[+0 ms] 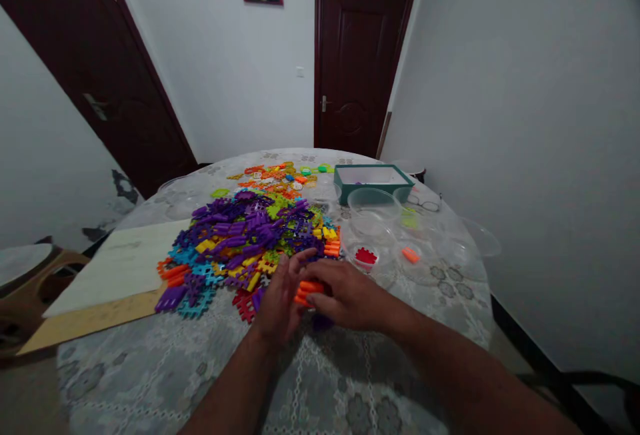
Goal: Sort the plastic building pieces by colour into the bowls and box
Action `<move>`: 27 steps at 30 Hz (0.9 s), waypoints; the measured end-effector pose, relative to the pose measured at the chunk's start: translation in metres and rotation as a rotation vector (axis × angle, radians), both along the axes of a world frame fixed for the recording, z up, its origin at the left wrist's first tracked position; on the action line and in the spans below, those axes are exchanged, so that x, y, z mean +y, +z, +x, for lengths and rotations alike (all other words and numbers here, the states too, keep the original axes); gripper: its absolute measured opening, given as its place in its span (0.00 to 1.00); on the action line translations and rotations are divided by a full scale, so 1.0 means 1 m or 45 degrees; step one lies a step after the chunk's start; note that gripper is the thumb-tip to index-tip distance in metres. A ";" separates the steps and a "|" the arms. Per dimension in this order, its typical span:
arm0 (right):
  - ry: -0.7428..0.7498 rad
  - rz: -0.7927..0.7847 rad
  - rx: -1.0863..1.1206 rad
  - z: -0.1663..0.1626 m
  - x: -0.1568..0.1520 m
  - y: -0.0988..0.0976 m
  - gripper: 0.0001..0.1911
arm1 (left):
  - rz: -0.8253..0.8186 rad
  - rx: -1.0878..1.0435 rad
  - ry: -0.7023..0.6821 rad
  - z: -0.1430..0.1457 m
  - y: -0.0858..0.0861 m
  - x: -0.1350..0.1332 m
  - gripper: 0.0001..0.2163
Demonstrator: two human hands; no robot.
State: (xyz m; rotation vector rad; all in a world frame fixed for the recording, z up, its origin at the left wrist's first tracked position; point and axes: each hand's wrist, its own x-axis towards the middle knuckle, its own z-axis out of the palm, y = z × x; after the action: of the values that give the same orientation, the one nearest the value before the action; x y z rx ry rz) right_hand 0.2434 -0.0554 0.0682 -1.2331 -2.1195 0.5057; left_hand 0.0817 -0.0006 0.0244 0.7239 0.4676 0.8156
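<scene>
A ridged orange plastic building piece [303, 292] sits between my two hands in front of the pile. My right hand [345, 294] pinches it between thumb and fingers. Close against the piece, my left hand [280, 298] is open, its palm turned inward and its fingers stretched out. Just beyond them spreads a big heap of plastic building pieces [245, 225], mostly purple, with yellow, green, blue and orange ones mixed in. Some red toothed pieces [243, 305] lie beside my left wrist. Beneath my right hand a dark purple piece [323, 322] is partly hidden.
Right of the heap stand clear plastic bowls [375, 202], one with a red piece [366, 257], another with an orange piece [411, 255]. Behind them are a green box [373, 174] and glasses [427, 206]. A pale board [120, 255] overhangs the patterned tablecloth [200, 362] at left.
</scene>
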 end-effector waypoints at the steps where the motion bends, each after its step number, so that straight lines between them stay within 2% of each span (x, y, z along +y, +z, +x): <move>1: -0.034 -0.001 0.045 0.005 -0.001 0.006 0.08 | 0.014 -0.039 -0.027 -0.001 -0.001 0.001 0.28; 4: -0.241 0.072 0.136 0.030 -0.003 0.023 0.05 | 0.059 -0.127 -0.034 -0.002 -0.004 0.004 0.29; 6: -0.463 0.225 0.136 0.054 -0.002 0.028 0.09 | 0.085 -0.152 0.002 -0.003 -0.005 0.005 0.28; 8: -0.700 0.426 0.033 0.083 0.002 0.025 0.13 | 0.119 -0.172 0.045 -0.004 -0.005 0.005 0.28; 10: -0.903 0.571 -0.159 0.112 0.007 0.016 0.12 | 0.172 -0.178 0.121 -0.007 -0.004 0.005 0.28; 13: -1.131 0.642 -0.368 0.145 0.016 -0.001 0.11 | 0.263 -0.153 0.356 -0.016 0.002 0.008 0.26; 16: -1.225 0.769 -0.372 0.152 0.019 -0.005 0.13 | 0.293 -0.121 0.736 -0.029 0.010 0.015 0.23; 19: -1.134 0.899 -0.207 0.131 0.015 0.003 0.11 | 0.254 -0.036 1.094 -0.044 0.018 0.020 0.20; 21: -0.895 0.845 -0.131 0.108 0.009 0.008 0.09 | 0.289 0.121 1.204 -0.054 0.021 0.018 0.19; 23: -0.570 0.658 -0.153 0.084 0.003 0.009 0.08 | 0.456 0.421 1.182 -0.066 0.019 0.009 0.19; 25: -0.301 0.400 -0.264 0.061 -0.003 0.005 0.09 | 0.738 0.858 1.046 -0.078 0.014 -0.006 0.20; 27: -0.150 0.160 -0.407 0.043 -0.010 -0.003 0.10 | 1.064 1.319 0.865 -0.089 0.004 -0.024 0.28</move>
State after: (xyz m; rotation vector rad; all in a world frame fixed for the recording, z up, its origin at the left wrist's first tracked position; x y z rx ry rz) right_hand 0.2865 -0.0653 0.0653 -1.4317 -2.2806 0.1266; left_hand -0.0072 -0.0246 0.0280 1.8408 1.3884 1.2514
